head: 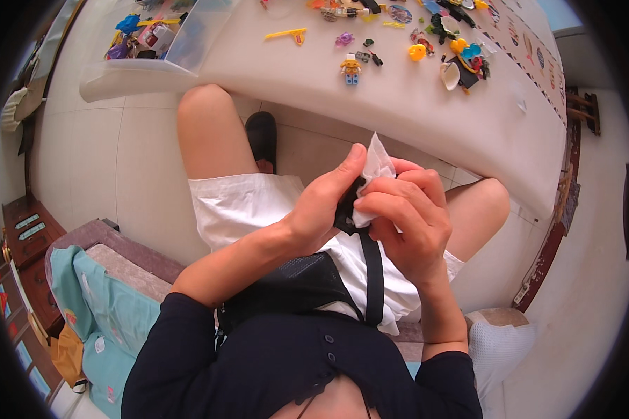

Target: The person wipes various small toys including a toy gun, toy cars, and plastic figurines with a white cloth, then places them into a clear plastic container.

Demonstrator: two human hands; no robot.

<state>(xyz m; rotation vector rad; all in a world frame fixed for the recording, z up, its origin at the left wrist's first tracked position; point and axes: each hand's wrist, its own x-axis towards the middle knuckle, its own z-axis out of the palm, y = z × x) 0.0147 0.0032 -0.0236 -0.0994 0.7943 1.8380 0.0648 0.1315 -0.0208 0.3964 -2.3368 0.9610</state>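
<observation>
Above my lap, my left hand [322, 201] holds a dark object [347, 207], mostly hidden between the hands; what it is I cannot tell. A crumpled white tissue [377, 160] is pinched in my right hand [411, 214] and lies against the dark object, one pointed corner sticking up. A black strap [372, 277] runs down from beneath the hands, beside a black bag [288, 283] at my waist. Beyond my knees, a toy minifigure [350, 70] lies on the white-covered table, with small dark pieces [369, 57] near it.
The table edge [314, 112] curves in front of my knees. A clear plastic bin [183, 52] of mixed toys stands at the back left. Loose toy pieces, a yellow duck [417, 52] and a shell [449, 76] among them, lie at the right. A sofa [136, 256] is behind on the left.
</observation>
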